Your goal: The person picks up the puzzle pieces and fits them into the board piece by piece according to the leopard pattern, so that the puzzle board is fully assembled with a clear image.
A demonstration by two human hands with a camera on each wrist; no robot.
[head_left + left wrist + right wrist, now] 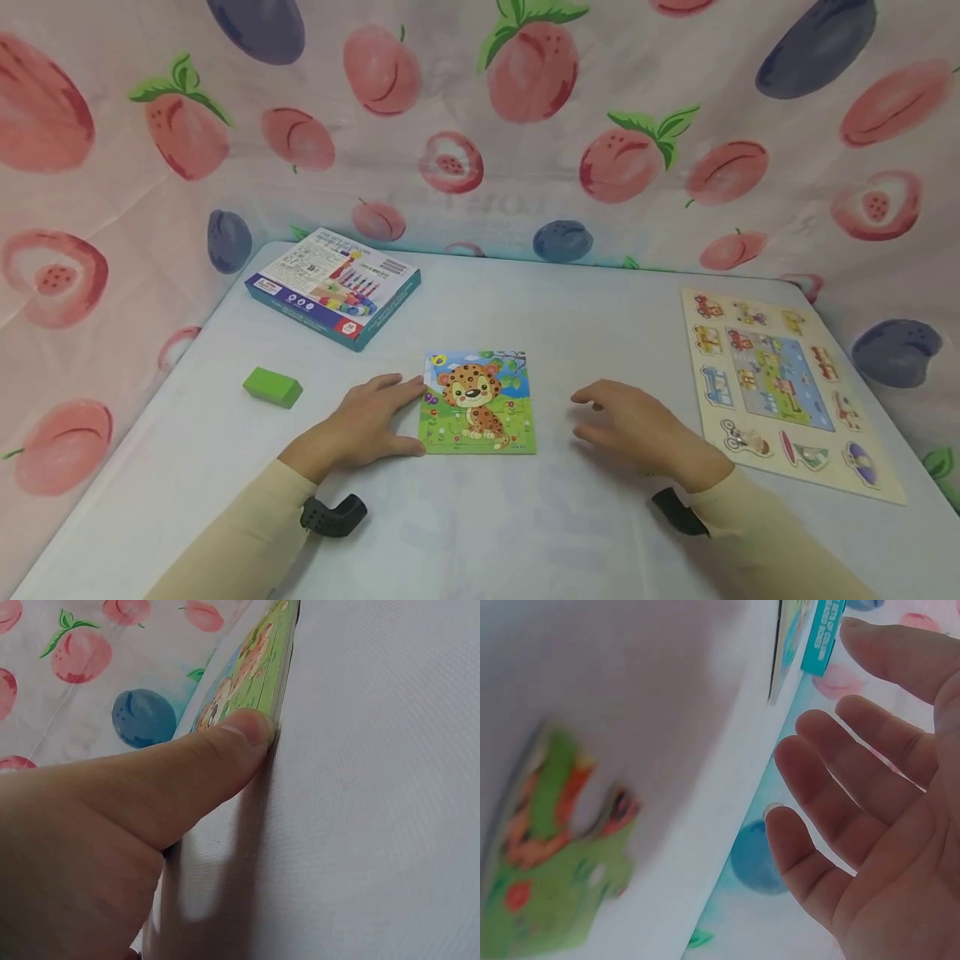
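Note:
A square jigsaw puzzle (476, 408) with a cartoon leopard on a green and blue ground lies flat mid-table. My left hand (367, 421) rests at its left side, index finger and thumb spread along the edge. In the left wrist view the thumb (202, 761) lies straight against the puzzle's edge. To the right of the puzzle, apart from it, my right hand (633, 425) hovers with relaxed fingers and holds nothing. A blurred green and orange puzzle piece (562, 892) lies below the right wrist; in the head view the forearm mostly hides it.
At the back left lies a flat toy box (333, 283). A green block (272, 387) sits left of my left hand. On the right is a wooden peg puzzle board (795, 392) with vehicle pictures. Fruit-print cloth (510, 167) hangs behind the white table.

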